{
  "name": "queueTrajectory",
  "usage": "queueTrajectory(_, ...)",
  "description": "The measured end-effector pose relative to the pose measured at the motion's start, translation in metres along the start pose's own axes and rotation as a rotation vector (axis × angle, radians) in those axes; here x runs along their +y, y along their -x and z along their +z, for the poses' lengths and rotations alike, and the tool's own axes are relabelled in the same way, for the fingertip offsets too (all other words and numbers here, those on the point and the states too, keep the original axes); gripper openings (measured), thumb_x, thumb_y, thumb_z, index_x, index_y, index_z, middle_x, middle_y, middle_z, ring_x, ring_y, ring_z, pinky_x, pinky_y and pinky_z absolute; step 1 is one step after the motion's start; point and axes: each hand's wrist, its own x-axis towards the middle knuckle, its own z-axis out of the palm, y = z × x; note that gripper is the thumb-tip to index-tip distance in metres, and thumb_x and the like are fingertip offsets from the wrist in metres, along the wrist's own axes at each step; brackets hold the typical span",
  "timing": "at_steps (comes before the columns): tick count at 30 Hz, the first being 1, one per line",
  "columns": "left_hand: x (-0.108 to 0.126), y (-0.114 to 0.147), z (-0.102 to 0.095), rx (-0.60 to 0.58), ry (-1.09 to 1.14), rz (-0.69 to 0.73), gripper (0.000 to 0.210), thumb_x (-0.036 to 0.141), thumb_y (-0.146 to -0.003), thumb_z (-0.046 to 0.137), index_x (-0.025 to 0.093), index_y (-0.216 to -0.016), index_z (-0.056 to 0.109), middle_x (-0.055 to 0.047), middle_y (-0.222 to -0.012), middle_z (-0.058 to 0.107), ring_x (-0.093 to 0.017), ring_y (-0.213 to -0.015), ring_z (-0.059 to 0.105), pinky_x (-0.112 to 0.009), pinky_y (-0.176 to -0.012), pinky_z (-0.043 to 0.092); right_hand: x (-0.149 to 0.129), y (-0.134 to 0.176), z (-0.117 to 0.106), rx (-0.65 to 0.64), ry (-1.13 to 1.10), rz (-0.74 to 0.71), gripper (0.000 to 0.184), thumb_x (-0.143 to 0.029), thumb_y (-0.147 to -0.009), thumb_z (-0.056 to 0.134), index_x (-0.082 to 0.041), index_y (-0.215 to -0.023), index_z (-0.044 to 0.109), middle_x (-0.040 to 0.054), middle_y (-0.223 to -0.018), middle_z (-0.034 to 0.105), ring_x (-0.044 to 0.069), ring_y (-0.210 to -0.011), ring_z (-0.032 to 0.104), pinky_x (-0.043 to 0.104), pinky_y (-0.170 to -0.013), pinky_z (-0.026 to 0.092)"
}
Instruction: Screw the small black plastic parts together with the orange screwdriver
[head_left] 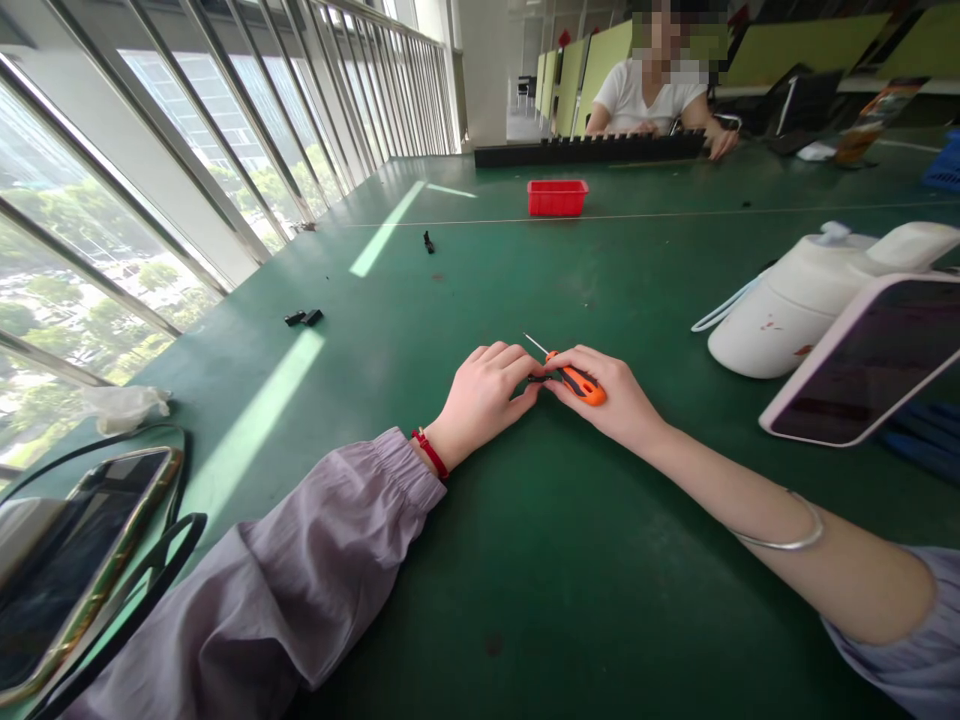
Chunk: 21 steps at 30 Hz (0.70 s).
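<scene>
My right hand [606, 392] is closed around an orange and black screwdriver [586, 386], whose thin metal shaft points away to the upper left. Between the fingertips of both hands sits a small black part [538, 379], mostly covered by the fingers. My left hand [491, 390] pinches this part from the left, its other fingers curled over the green table [480, 560]. Farther off on the left lie small black pieces [304, 318], and another black piece [429, 242] rests beyond them.
A red bin [557, 198] and a long black strip [592, 150] are at the far side, where a person [652, 95] sits. On the right stand a white bottle [787, 305] and a tilted phone [862, 360]. Another phone [82, 560] with black cables [161, 545] lies left.
</scene>
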Motion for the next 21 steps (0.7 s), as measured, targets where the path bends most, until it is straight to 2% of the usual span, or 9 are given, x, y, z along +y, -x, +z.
queueTrajectory(8,0.0018,-0.0012,-0.0015,0.010,0.094,-0.081,0.009,0.023,-0.085,0.054,0.019,-0.086,0.061,-0.001,-0.085,0.065,-0.015,-0.079,0.056,-0.029,-0.071,0.041,0.0009,0.0009,0.0015,0.031,0.006,-0.009,0.011,-0.021,-0.081,0.059,-0.019,-0.091,0.063,0.0026,-0.087,0.063,0.016,-0.077,0.060,0.028,-0.070,0.045)
queueTrajectory(14,0.0022,-0.0003,-0.0014,0.033,0.301,-0.204,0.006,0.020,-0.082,0.057,0.018,-0.086,0.062,-0.001,-0.084,0.063,-0.015,-0.080,0.057,-0.028,-0.074,0.045,-0.0025,0.0025,0.0048,0.078,0.055,-0.016,0.013,-0.022,-0.083,0.057,-0.018,-0.092,0.065,0.0036,-0.088,0.065,0.017,-0.078,0.062,0.028,-0.072,0.047)
queueTrajectory(21,-0.0005,0.0042,-0.0053,0.023,0.478,-0.276,0.008,0.023,-0.082,0.059,0.019,-0.088,0.063,-0.002,-0.084,0.063,-0.015,-0.082,0.059,-0.028,-0.075,0.048,-0.0055,0.0043,0.0042,0.073,0.091,-0.026,0.015,-0.025,-0.084,0.057,-0.019,-0.094,0.066,0.0032,-0.083,0.063,0.015,-0.071,0.060,0.027,-0.067,0.045)
